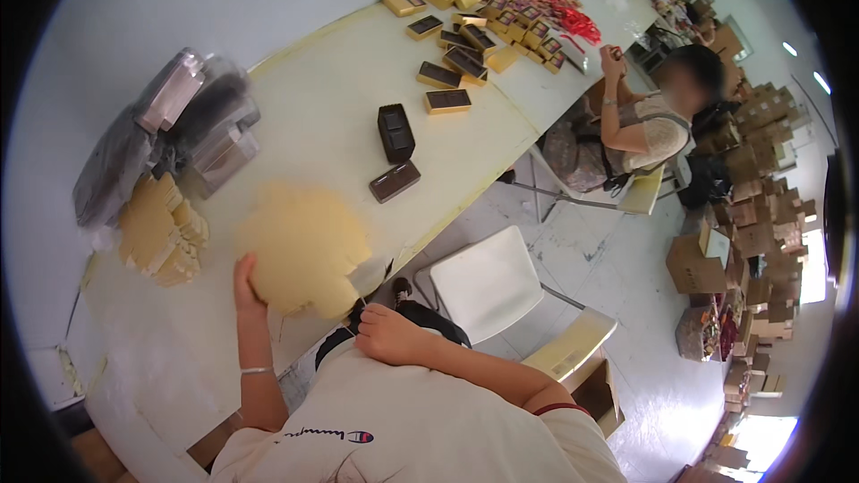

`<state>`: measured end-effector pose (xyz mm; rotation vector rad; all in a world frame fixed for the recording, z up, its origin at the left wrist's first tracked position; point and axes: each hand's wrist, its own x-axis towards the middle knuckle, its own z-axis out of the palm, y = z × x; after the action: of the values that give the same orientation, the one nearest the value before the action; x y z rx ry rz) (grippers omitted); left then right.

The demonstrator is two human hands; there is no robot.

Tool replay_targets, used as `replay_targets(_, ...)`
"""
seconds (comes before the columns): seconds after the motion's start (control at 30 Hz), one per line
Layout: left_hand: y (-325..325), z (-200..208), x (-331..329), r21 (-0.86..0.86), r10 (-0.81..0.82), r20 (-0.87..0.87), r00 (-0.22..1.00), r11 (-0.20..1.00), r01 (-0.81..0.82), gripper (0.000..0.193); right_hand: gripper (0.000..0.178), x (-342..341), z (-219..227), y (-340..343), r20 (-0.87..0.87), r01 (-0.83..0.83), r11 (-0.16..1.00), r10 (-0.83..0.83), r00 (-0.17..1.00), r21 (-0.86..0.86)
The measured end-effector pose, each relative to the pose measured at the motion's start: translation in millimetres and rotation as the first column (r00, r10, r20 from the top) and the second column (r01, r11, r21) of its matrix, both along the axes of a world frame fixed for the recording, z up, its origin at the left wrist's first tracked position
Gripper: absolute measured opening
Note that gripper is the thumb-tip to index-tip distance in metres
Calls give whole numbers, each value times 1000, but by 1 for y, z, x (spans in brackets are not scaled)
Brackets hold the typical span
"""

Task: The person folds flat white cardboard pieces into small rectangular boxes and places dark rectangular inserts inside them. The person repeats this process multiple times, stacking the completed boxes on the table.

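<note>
The cards (300,246), pale tan and blurred, lie across the near long edge of the table (313,107), toward its lower left end; whether they touch the surface or are held just above it cannot be told; their outline is lobed, and they appear to be a bunch rather than one sheet, though the blur prevents a count. The left hand (251,286) is closed on their left rim, its fingers partly hidden by them; the right hand (389,335) is curled in by their lowest tip, off the near edge, and whether it pinches anything cannot be told. Judged by look, the cards should be light, fairly stiff when bunched but bendable singly; the flat faces may slide on one another and fan out; the narrow lobes seem the parts likeliest to crease; the sound hold would be a broad one across the thick middle, thumb over and fingers under, the second hand squaring the rim. A similar pile (161,237) lies near the table's left end, next to wrapped trays (215,148) by the far edge; two dark trays (395,134) lie toward the near edge, with gold boxes (447,102) beyond.
</note>
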<state>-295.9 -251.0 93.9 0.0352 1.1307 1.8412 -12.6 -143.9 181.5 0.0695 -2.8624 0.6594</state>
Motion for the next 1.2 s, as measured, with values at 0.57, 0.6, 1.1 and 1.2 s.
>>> replay_targets(0.57, -157, 108, -6, 793, -125, 338, 933, 572, -211, 22, 21, -142, -68, -17, 280, 151, 891, -28, 960, -429)
replay_targets(0.6, -173, 106, -1, 794, -74, 344, 936, 556, -248, 22, 21, -160, -57, -34, 109, -2, 901, 55, 993, -434)
replay_targets(1.1, -203, 64, 16, 277, 382, 633, 673, 701, -657, 35, 46, -101, -34, -42, 512, 504, 95, 129, 849, -859)
replay_targets(1.2, -164, 87, 1, 14, 650, 189, 736, 748, -664, 49, 58, -89, 12, -22, 450, 462, -123, 108, 886, -879)
